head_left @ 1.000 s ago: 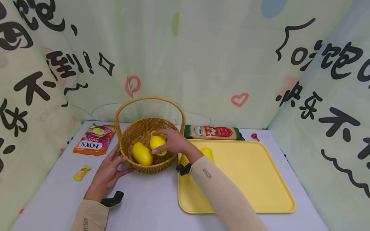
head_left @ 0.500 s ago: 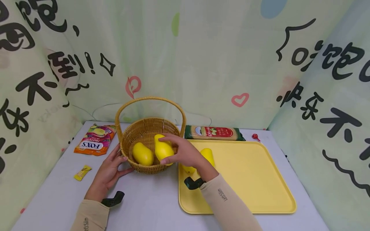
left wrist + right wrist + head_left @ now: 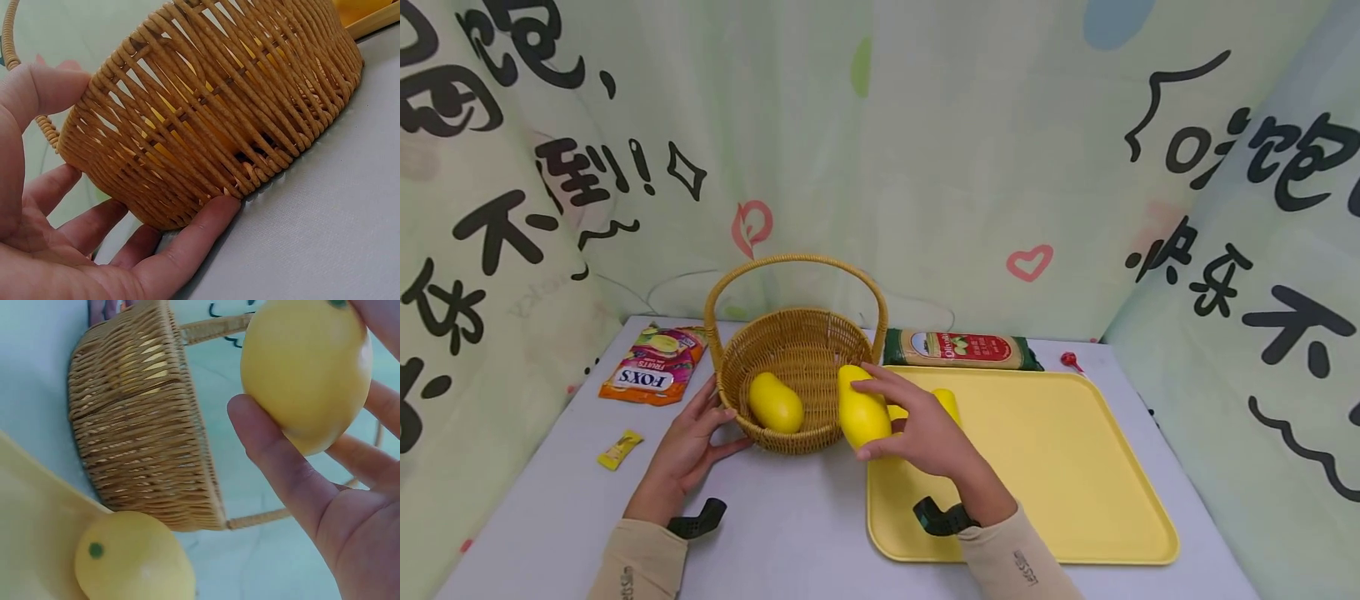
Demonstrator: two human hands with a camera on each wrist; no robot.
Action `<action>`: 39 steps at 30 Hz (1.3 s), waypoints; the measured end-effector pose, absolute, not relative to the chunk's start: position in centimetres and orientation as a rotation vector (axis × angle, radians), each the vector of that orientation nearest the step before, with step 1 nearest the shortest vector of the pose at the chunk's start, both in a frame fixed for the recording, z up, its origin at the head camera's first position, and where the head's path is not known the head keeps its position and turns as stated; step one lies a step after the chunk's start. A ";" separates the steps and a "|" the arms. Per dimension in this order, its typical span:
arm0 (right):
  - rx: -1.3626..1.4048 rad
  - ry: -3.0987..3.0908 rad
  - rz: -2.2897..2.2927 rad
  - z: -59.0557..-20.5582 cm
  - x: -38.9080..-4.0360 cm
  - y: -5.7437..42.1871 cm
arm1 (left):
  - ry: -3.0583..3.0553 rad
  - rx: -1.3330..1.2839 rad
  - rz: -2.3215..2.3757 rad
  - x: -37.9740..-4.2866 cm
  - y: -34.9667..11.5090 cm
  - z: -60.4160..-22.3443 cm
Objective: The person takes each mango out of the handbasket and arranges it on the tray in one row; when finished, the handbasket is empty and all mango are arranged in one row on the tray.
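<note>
In the head view my right hand [image 3: 928,429] holds a yellow mango [image 3: 861,415] between thumb and fingers, just past the right rim of a wicker basket [image 3: 808,346] and over the tray's near-left corner area. Another mango [image 3: 775,403] lies inside the basket. My left hand [image 3: 681,458] grips the basket's left side, one finger at the rim and the thumb low by its base, as the left wrist view shows. On the yellow tray [image 3: 1037,475], more yellow fruit [image 3: 949,403] is partly hidden behind my right hand; the right wrist view shows a mango [image 3: 134,559] there.
The basket's tall arched handle [image 3: 797,257] stands up. Left of it lie a FOX'S candy bag [image 3: 655,364] and a small yellow wrapped candy [image 3: 620,450]. Behind the tray are a green and tan packet [image 3: 962,350] and a red lollipop [image 3: 1070,359]. A printed curtain [image 3: 940,167] surrounds the table.
My right hand has lifted the mango from inside the basket and carried it right, past the rim to the tray's left edge. The left hand stays on the basket.
</note>
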State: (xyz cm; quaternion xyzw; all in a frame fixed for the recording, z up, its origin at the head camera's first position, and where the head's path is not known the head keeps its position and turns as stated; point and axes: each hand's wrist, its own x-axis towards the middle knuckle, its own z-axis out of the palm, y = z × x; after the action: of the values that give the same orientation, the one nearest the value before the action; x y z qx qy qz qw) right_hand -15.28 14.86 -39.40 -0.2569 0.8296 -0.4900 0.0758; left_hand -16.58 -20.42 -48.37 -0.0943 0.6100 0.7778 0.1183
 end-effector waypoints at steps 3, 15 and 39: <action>-0.773 2.498 -1.514 -39.0 -14.5 15.7 | 1.782 -0.263 2.281 -16.6 -20.4 -48.4; -0.736 2.659 -1.490 -37.9 -11.9 19.5 | 1.768 -0.278 2.288 -16.5 -20.4 -48.4; -0.501 2.864 -1.318 -38.1 -12.4 26.3 | 1.772 -0.263 2.277 -16.5 -20.5 -48.2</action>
State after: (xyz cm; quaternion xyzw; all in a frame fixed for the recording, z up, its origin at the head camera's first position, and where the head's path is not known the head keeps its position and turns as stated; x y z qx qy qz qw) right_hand -12.38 26.30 -38.13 -0.1570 0.8969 -0.4127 -0.0251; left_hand -16.49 -20.45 -48.24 -0.0902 0.6072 0.7799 0.1219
